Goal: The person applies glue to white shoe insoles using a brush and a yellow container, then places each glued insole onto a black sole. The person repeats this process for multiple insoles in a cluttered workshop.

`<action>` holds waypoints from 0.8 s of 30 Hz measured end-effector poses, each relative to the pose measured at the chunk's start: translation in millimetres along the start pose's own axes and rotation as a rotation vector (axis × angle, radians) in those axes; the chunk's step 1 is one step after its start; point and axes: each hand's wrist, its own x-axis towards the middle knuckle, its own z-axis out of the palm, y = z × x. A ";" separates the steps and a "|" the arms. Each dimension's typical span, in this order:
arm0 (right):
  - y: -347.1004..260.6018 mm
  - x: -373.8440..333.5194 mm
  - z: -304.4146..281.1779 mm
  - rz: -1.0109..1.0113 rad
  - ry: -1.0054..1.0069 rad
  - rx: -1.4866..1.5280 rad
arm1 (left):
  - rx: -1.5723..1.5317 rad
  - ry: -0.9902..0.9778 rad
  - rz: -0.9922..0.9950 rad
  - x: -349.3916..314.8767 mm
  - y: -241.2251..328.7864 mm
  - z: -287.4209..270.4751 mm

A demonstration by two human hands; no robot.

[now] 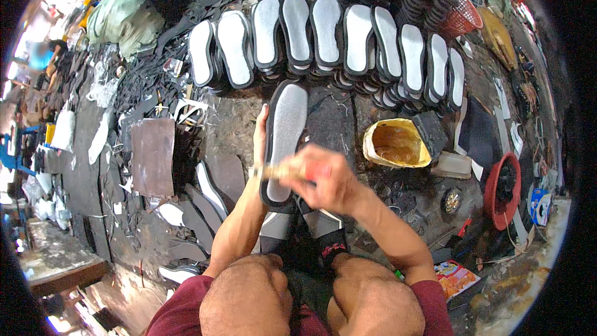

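A shoe sole (288,121) with a black rim and a grey-white inner face stands lengthwise in front of me, above my feet. My left hand (260,134) grips its left edge, with a finger showing there and the rest hidden behind it. My right hand (328,179) is closed round a brush (272,172) with a reddish handle. The brush lies across the lower part of the sole, and its tip is blurred. To the right stands an open yellowish tub (367,149) with amber, glue-like stuff inside.
A curved row of stacked soles (327,31) with white faces runs across the far side. Scraps and a brown square sheet (153,157) lie to the left. A red basin (490,193) stands at the right, a red basket (465,15) behind the row.
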 end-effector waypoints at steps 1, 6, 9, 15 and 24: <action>-8.3 -11.8 5.8 -0.055 -0.053 0.038 | -0.001 0.011 0.014 4.6 0.9 -15.7; -1.4 -1.0 -22.7 -0.073 0.046 0.032 | -0.236 -0.004 0.031 -15.2 -0.9 0.4; 30.8 -7.0 -10.3 0.200 0.182 0.072 | -0.338 -0.070 0.067 -14.2 -1.0 -1.7; -9.9 -23.3 -0.5 0.078 0.004 0.182 | -0.202 -0.202 0.040 -17.7 5.4 -19.2; 65.1 69.7 -36.0 0.219 0.470 -0.164 | -0.159 -0.025 0.095 -47.9 -17.2 12.2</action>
